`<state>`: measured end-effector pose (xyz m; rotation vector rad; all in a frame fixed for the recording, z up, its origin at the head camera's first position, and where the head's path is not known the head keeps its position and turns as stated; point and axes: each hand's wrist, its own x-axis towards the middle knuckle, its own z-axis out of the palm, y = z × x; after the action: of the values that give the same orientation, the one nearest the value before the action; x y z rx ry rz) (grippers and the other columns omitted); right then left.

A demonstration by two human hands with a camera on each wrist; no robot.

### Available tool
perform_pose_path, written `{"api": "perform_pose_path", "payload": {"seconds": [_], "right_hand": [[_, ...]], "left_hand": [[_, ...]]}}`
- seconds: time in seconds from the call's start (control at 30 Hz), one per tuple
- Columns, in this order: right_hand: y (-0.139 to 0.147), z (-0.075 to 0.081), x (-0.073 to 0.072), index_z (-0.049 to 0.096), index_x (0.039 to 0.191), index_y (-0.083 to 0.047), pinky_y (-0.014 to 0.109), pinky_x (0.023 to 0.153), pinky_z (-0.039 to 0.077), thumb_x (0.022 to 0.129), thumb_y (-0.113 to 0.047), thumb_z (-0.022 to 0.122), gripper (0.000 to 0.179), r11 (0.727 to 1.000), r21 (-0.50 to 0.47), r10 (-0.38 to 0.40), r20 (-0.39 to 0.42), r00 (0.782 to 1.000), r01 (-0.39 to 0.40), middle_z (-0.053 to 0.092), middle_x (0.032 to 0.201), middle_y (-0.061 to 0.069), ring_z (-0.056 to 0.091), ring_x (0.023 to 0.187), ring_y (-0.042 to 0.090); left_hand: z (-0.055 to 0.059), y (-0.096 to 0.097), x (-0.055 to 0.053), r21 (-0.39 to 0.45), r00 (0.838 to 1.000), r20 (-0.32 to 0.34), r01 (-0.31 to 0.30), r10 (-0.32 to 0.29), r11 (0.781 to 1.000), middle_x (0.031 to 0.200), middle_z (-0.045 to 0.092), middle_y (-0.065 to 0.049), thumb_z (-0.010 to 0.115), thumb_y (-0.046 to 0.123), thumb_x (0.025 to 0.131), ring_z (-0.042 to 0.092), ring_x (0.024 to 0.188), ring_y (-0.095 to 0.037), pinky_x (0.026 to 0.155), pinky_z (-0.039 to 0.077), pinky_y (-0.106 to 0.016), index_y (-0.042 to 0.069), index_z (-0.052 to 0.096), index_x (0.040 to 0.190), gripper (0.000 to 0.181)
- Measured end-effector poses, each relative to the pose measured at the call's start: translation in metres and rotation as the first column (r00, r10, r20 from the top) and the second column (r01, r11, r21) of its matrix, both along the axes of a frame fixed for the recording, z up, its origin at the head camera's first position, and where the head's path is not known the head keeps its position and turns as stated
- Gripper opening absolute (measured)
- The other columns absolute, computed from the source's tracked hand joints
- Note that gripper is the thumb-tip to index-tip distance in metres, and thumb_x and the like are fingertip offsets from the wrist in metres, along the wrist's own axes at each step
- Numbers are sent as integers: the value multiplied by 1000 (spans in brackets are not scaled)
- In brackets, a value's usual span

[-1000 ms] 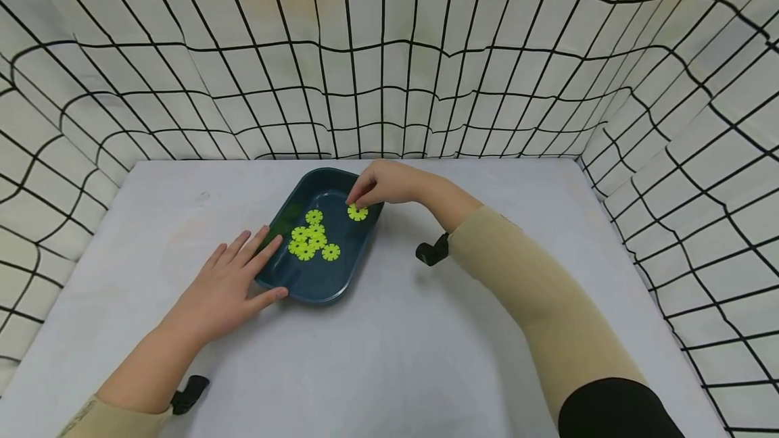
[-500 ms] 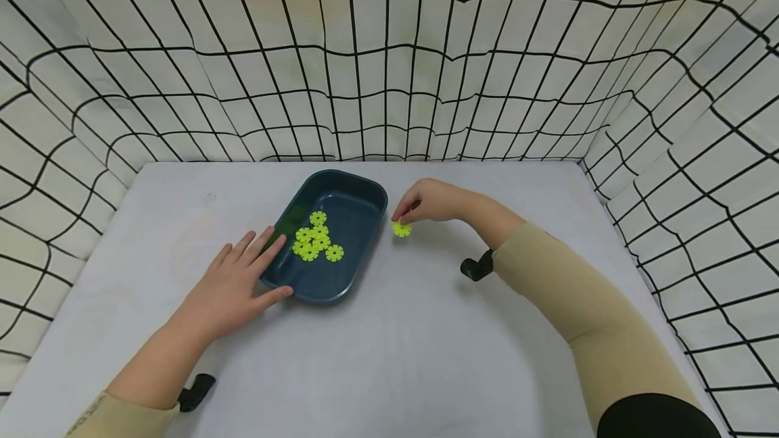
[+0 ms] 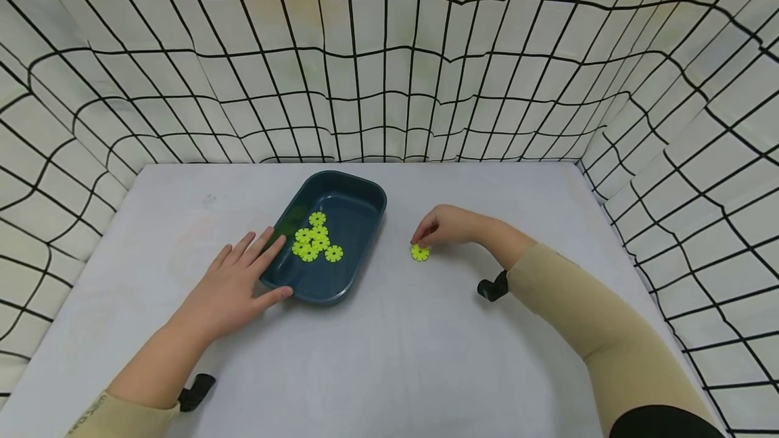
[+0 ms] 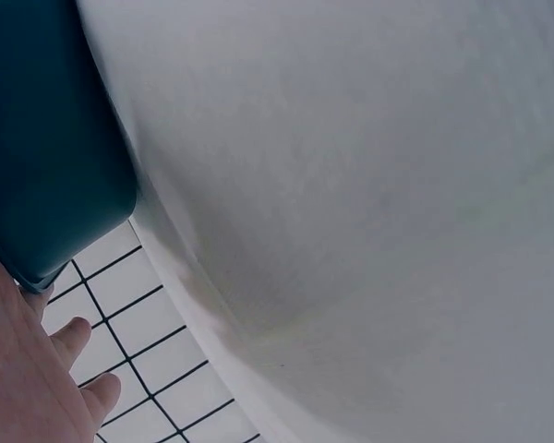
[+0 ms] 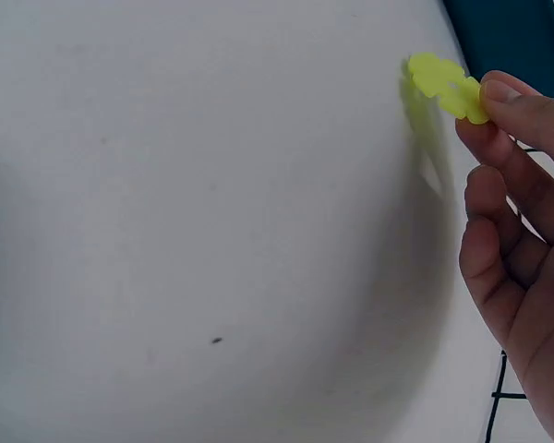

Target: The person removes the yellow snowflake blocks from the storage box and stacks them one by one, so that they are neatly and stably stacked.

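Note:
Between thumb and forefinger, my right hand (image 3: pixel 449 226) pinches a yellow-green notched plastic disc (image 3: pixel 420 253), flower-like in outline, low over the white table to the right of the tray. The right wrist view shows the same disc (image 5: pixel 443 85) tilted, gripped by its edge, its shadow beside it. My left hand (image 3: pixel 228 287) lies with spread, straight fingers against the near left rim of a dark teal tray (image 3: pixel 359 249). Several matching discs (image 3: pixel 310 238) lie in the tray, mostly clustered and overlapping. In the left wrist view the tray's outer wall (image 4: pixel 55 138) rises beside the fingers.
The white table (image 3: pixel 365 370) reaches back to a black wire grid (image 3: pixel 383 73) with white cloth behind it. This grid stands along the back and both sides. A small dark speck (image 5: pixel 216 341) lies on the table in the right wrist view.
My right hand has carried the pinched disc from above the tray's right side out to the right, then nearer and lower over the table. My left hand has stayed at the tray rim.

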<state>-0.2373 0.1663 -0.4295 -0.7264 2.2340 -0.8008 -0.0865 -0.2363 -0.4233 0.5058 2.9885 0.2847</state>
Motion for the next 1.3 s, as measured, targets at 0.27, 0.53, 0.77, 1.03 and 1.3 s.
{"api": "perform_pose_path", "payload": {"seconds": [0.27,0.53,0.77,1.03,1.3], "right_hand": [[3,-7,2,79,104,-15,25,80,53,90,-11,73,16,1000,1,-6,-27,1000,6,73,97,-6,63,87,11],[10,-12,5,77,110,-16,26,81,51,88,-13,76,23,999,-32,23,-92,996,-26,68,104,-5,60,90,12],[11,-13,10,73,122,-24,28,78,46,86,-22,80,37,994,53,105,-157,982,-98,59,102,-4,50,92,16],[7,-15,13,72,124,-26,26,80,47,87,-24,79,38,985,115,148,-214,966,-125,57,102,-6,50,93,14],[7,-14,14,72,124,-25,28,82,47,87,-23,79,38,985,115,153,-224,962,-130,58,101,-7,51,93,13]], "left_hand": [[1,0,-2,3,1000,3,9,-9,1000,167,8,-10,44,78,88,11,149,-41,116,10,-65,22,13,161,98],[3,0,-2,4,1000,5,12,-12,1000,166,9,-11,46,77,88,11,149,-41,116,10,-65,21,14,161,98],[3,-2,-3,-2,1000,3,14,-14,1000,166,9,-11,46,77,88,12,149,-42,116,10,-66,21,14,161,97],[1,-2,-2,-1,1000,3,11,-11,1000,166,10,-12,48,76,88,12,149,-43,115,11,-66,21,14,161,98],[1,-1,0,2,1000,-1,12,-12,1000,166,9,-11,47,76,88,12,149,-42,115,11,-66,21,14,161,98]]}}
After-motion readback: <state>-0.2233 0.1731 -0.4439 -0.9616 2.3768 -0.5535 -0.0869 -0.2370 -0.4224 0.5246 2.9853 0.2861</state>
